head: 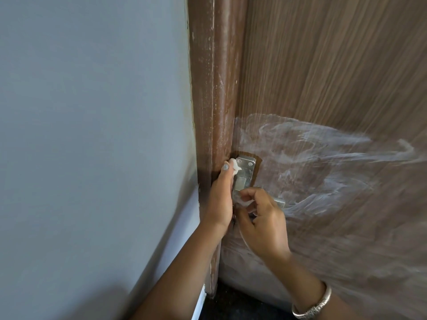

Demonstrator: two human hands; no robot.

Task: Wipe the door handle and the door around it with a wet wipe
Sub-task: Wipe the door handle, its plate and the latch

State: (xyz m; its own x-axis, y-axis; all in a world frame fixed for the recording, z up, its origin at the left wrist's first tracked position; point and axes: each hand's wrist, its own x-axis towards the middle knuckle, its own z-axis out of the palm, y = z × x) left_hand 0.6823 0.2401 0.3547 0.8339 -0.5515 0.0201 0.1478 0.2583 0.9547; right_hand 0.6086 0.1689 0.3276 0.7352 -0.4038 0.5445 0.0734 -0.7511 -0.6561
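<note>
— While we go from the left, what comes first?

— Grey wall, then the brown door frame. Against it lies the left hand, fingers pressed together and pointing up, pinching the wet wipe at the top left corner of the handle plate.

— And the plate?

— Its long axis runs up and down, just right of that hand, so I judge the wipe's travel is down along it.

— The right hand?

— Lower, fingers curled near the lever; a scrap of white shows there, but whether it pinches anything I cannot tell.

— The door?

— Right of everything, with pale wet smears around the handle. The left hand is nearer the plate.
</note>
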